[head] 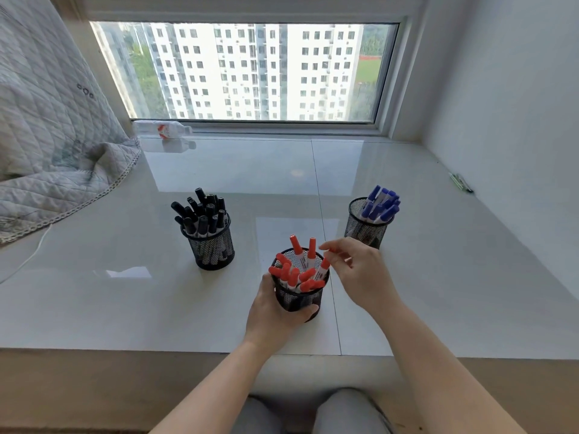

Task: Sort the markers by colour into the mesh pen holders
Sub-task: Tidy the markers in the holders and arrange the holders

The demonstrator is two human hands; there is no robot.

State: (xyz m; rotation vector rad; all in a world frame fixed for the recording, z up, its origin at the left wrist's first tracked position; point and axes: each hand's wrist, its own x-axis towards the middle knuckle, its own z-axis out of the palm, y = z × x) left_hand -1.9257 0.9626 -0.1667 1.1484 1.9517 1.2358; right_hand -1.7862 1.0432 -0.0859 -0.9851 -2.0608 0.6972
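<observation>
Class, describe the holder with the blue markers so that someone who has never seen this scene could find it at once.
Start at the big window and look down onto the glossy white ledge. Three black mesh holders stand there; take the one farthest right, beyond the right hand. It alone holds blue-capped markers; the others hold black and red.

The window ledge (407, 277) looks like glossy, smooth polished stone tile; the three pen holders (214, 249) are black wire mesh. The blanket (53, 136) is matt quilted cloth; the bottle (161, 129) is clear plastic.
</observation>
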